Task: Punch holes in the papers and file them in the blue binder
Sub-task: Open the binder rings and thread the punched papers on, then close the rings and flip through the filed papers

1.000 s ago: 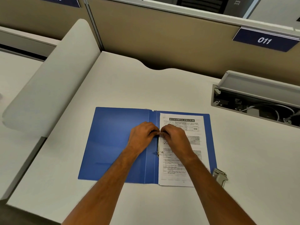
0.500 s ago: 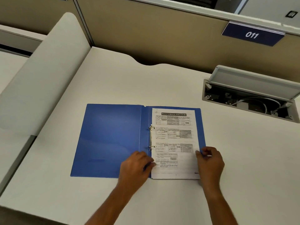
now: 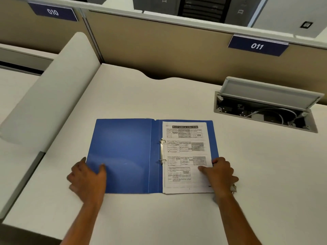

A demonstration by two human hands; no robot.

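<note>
Head camera view, looking down at a white bench [image 3: 141, 96] in an office cubicle. A blue binder [image 3: 123, 156] lies open and flat in the lower centre of the frame. Its left cover is bare. On its right half sits a stack of printed papers [image 3: 185, 152], the top sheet headed "Occupational Structure". The left margin of the papers is threaded onto two metal rings [image 3: 161, 151] by the spine.

The left hand [image 3: 86, 175], slightly blurred, grips the lower left edge of the open cover, thumb lying on top. The right hand [image 3: 219, 172] holds the lower right edge of the binder, with its thumb pressed on the papers and its fingers curled round the edge. A small metal object [image 3: 234, 188] peeks out beside the right wrist, too hidden to identify.

At the right of the frame, an open cable well [image 3: 265, 110] is set into the bench.

Judging from this, the punching and filing look done: the sheets sit on the rings, which appear shut. What seems left is folding the left cover over to close the binder.
</note>
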